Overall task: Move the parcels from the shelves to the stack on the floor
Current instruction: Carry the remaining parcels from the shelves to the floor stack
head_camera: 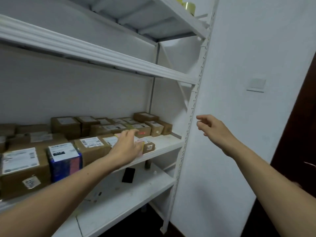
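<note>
there — boxy cardboard parcels [95, 146] under left hand [126, 147]

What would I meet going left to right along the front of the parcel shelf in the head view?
Large brown box → blue-wrapped parcel → mid-size brown box → left hand → small brown box → white shelf post → right hand.

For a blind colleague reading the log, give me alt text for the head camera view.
A person's left hand reaches over labelled cardboard parcels on a white metal shelf, while the right hand hovers open in front of the white wall.
</note>
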